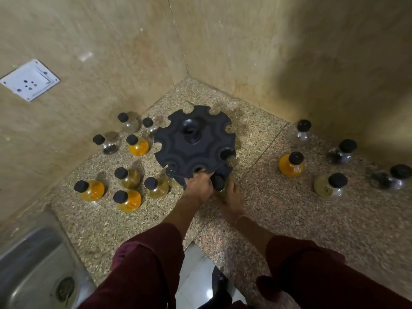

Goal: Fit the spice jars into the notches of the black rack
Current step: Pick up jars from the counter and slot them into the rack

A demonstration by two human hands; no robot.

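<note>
1. Black plastic is your working surface. The two-tier spice rack (194, 143) stands on the speckled granite countertop (267, 215) in the wall corner, and its rims are cut into open notches.
2. Check the grip. Your left hand (199, 188) curls its fingers over the near rim of the upper disc and clamps it. Your right hand (230, 194) wraps the body of a black-capped spice jar (218, 182). The jar sits just beside the left hand at the near edge of the rack, apparently level with the lower tier.
3. Use the left hand as a brace so that the rack neither turns nor tips under the push.
4. Present the jar upright and slide it in sideways, from the rim toward the hub. The narrow neck probably seats in the notch, with the cap resting above it.
5. The hands hide the notch, so whether the neck is already seated cannot be told. Confirm it by feel.
6. Let go with the right hand only when the jar hangs without support.
7. Draw the following jars from the loose groups on the counter: the left cluster (138, 146) and the right cluster (292, 165).
</note>
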